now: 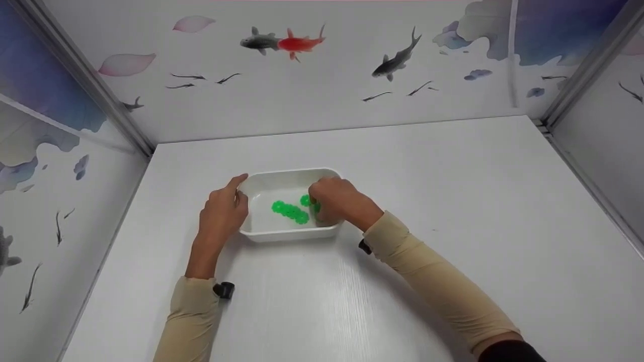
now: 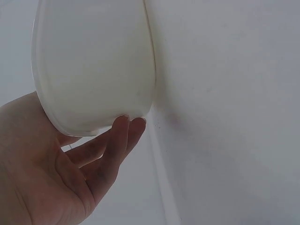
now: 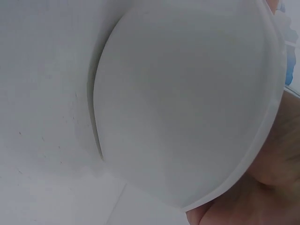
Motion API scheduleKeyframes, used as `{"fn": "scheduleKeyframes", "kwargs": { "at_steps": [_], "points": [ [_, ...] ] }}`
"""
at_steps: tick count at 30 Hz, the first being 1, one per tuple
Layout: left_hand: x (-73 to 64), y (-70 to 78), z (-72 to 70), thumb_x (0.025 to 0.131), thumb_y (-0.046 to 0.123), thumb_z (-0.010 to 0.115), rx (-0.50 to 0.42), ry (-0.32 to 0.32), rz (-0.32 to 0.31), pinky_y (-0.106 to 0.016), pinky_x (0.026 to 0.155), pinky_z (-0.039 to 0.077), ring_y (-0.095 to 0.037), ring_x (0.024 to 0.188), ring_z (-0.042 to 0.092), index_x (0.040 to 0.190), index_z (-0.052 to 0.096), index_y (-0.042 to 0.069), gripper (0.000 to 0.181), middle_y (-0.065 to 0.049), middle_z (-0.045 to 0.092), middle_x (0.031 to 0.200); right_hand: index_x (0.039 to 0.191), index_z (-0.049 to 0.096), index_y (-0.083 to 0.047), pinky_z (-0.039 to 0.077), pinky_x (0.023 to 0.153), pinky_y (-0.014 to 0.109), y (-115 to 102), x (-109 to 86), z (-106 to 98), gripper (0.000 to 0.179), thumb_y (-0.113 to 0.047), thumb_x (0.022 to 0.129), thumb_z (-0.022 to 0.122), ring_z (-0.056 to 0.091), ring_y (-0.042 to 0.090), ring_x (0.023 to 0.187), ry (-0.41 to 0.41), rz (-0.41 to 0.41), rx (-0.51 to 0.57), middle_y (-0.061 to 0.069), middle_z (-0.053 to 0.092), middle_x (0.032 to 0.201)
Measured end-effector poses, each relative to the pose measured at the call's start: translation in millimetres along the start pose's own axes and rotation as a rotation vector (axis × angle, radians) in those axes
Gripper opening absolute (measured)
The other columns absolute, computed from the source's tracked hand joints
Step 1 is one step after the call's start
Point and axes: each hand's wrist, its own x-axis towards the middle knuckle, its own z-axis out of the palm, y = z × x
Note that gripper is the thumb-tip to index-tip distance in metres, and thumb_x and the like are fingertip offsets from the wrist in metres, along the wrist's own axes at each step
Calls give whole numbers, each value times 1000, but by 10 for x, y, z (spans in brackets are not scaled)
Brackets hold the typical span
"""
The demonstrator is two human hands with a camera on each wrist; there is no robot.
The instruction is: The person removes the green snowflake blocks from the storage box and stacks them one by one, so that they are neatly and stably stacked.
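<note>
A white plastic tray [image 1: 289,234] stands on the table, with several small green flower-shaped pieces [image 1: 290,211] lying inside in a slanted row. My left hand [image 1: 224,208] grips the tray's left end; its fingertips [image 2: 121,121] press the outer wall, and the thumb goes to the rim. At the tray's right end, my right hand [image 1: 334,200] reaches over the rim with curled fingers. One green piece [image 1: 305,200] lies just left of it, and another shows partly at its fingers; I cannot tell whether they hold it. In the right wrist view the tray wall [image 3: 187,108] hides those fingertips.
The tray is on a white table [image 1: 453,201] with a faint wood grain. White panels [image 1: 322,100] printed with fish and leaves enclose its back and sides, joined by metal corner posts [image 1: 90,75]. Both forearms wear beige sleeves [image 1: 437,276].
</note>
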Motion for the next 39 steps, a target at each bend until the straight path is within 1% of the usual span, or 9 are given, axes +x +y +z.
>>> {"fn": "scheduleKeyframes", "kwargs": {
  "at_steps": [6, 9, 12, 15, 19, 22, 28, 33, 39],
  "points": [
    [-3, 16, -2, 111, 21, 48, 3, -6, -10, -38, 69, 52, -27, 92, 67, 163, 50, 21, 52, -17, 73, 139, 109, 79, -9, 55, 83, 40, -5, 11, 30, 19, -18, 92, 82, 55, 24, 89, 4, 5, -24, 8, 71, 104],
    [7, 24, -4, 111, 21, 47, 7, -10, -15, -40, 72, 54, -28, 95, 69, 163, 50, 21, 52, -17, 72, 142, 104, 78, -8, 52, 78, 39, -9, 9, 42, 16, -18, 92, 83, 53, 25, 86, 10, -4, -39, 9, 70, 103],
    [14, 31, -6, 111, 21, 47, 10, -10, -14, -39, 72, 55, -27, 95, 69, 163, 50, 21, 52, -17, 72, 143, 100, 76, -7, 49, 75, 37, -6, 1, 54, 16, -18, 91, 84, 52, 24, 83, 26, -28, -51, 10, 70, 102],
    [14, 31, -10, 110, 19, 47, 11, -3, 3, -37, 66, 53, -26, 87, 70, 163, 50, 20, 52, -18, 75, 136, 96, 75, -6, 46, 70, 36, 9, -10, 69, 15, -17, 90, 83, 50, 22, 78, 60, -75, -65, 12, 70, 100],
    [12, 23, -8, 109, 17, 47, 11, 13, 26, -33, 59, 49, -24, 76, 68, 162, 51, 18, 53, -19, 78, 128, 97, 73, -4, 42, 65, 35, 35, -26, 83, 16, -16, 90, 81, 48, 20, 75, 95, -130, -70, 13, 69, 97],
    [11, 20, -1, 109, 17, 47, 13, 17, 27, -32, 59, 48, -23, 76, 67, 162, 51, 18, 53, -19, 78, 128, 103, 73, -4, 45, 67, 34, 51, -28, 90, 19, -16, 91, 81, 50, 19, 77, 100, -136, -44, 12, 70, 98],
    [9, 28, 11, 110, 18, 46, 20, 14, 11, -34, 63, 51, -25, 84, 70, 162, 51, 19, 53, -19, 75, 136, 113, 76, -5, 56, 75, 36, 76, -23, 100, 27, -21, 91, 81, 58, 20, 85, 106, -148, 4, 10, 74, 105],
    [8, 22, 12, 110, 18, 46, 17, 11, 8, -35, 65, 52, -26, 87, 70, 162, 51, 19, 53, -18, 74, 137, 117, 76, -6, 59, 81, 39, 106, -42, 86, 30, -23, 91, 80, 61, 21, 89, 122, -163, 55, 8, 74, 109],
    [3, 11, -2, 110, 18, 47, 16, 11, 12, -36, 65, 51, -27, 87, 69, 162, 51, 20, 52, -18, 75, 137, 121, 74, -9, 61, 89, 40, 177, -83, 51, 31, -22, 93, 77, 64, 20, 96, 167, -174, 135, 6, 72, 115]
  ]
}}
